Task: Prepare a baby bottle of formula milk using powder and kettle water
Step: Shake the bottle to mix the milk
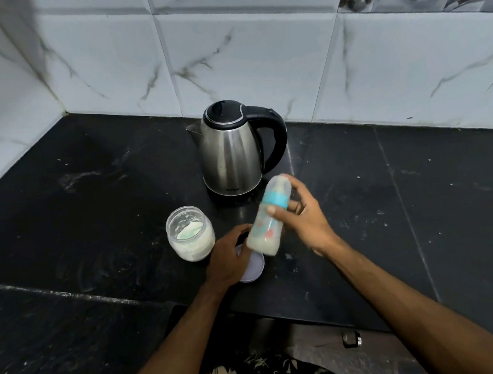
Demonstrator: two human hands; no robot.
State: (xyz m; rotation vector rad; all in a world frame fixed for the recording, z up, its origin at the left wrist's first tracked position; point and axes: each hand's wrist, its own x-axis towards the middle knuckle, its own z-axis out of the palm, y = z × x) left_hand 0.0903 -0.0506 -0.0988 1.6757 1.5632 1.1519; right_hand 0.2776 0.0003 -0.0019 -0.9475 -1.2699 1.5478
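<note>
My right hand [303, 220] is raised, thumb in front and fingers curled behind what it holds, the grip tilted so the wrist bends left; the right forearm runs bare from the lower right corner up to it. My left hand [230, 258] lies lower and just left of it, palm down, fingers curved round something small, its bare forearm rising from the bottom edge.

Even, cool, fairly dim light; no hard shadows. Soft vertical glare is seen on the brushed steel electric kettle [231, 155] at 12 o'clock. Motion blur is seen on the clear teal-collared baby bottle [270, 217]. Tile lines are bowed by wide-angle distortion toward the edges.
</note>
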